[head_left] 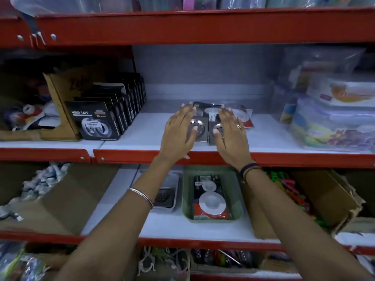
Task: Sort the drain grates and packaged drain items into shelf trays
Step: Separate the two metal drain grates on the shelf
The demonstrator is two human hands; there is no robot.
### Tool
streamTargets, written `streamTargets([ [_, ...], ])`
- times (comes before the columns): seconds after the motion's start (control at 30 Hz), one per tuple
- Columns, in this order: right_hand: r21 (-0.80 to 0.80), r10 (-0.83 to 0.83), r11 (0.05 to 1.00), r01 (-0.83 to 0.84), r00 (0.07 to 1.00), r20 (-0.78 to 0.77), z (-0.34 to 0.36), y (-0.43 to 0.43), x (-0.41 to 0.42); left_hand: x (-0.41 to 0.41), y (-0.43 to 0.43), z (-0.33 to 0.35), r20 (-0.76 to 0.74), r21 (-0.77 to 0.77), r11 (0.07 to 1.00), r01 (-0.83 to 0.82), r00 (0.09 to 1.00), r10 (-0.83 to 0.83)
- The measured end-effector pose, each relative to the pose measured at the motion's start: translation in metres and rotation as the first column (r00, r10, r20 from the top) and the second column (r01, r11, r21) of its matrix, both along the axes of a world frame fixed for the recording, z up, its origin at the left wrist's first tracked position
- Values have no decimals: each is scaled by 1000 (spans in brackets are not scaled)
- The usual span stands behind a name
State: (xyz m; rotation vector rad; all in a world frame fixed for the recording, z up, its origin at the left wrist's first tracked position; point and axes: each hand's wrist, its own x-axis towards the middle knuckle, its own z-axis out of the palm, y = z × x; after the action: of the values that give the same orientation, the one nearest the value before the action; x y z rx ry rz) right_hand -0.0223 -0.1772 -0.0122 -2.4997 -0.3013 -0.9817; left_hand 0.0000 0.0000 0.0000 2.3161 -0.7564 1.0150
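Two square metal drain grates lie side by side on the white middle shelf [142, 134]. My left hand [178, 130] rests flat on the left grate [200, 128], fingers spread. My right hand [231, 132] lies flat on the right grate [214, 128]. Behind them lie packaged drain items [209, 110], one with a red card and white disc [243, 116]. On the shelf below, a green tray [186, 191] holds a packaged white drain stopper [211, 201]. To its left a grey tray [175, 191] holds a dark drain grate [164, 197], partly hidden by my left forearm.
Black nano tape boxes [95, 120] stand in a row at the left of the middle shelf. Clear plastic containers [332, 122] are stacked at the right. Cardboard boxes [328, 197] flank the trays below. Red shelf beams [203, 157] run across the front.
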Motion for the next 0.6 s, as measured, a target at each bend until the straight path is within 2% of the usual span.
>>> streamTargets([
  [0.1,-155,-26,988,-13,969,-246,16,-19,27,31,9,16,-234,172,983,63,972,-22],
  [0.2,-261,-56,963,-71,892,-449,29,-36,46,63,19,27,-469,408,905,124,878,91],
  [0.27,-280,-67,952,-120,815,-575,34,-44,56,82,24,31,-583,457,865,206,804,116],
  [0.33,-301,-104,941,-155,714,-693,37,-53,67,100,29,31,-631,486,830,274,767,116],
  [0.43,-283,-114,939,-194,603,-790,36,-61,78,119,34,24,-654,493,793,357,754,67],
  [0.53,-273,-100,936,-221,576,-811,29,-66,84,133,35,16,-639,485,776,404,769,-1],
  [0.6,-249,-72,942,-224,592,-802,28,-69,85,137,33,10,-602,497,764,411,798,-38],
])
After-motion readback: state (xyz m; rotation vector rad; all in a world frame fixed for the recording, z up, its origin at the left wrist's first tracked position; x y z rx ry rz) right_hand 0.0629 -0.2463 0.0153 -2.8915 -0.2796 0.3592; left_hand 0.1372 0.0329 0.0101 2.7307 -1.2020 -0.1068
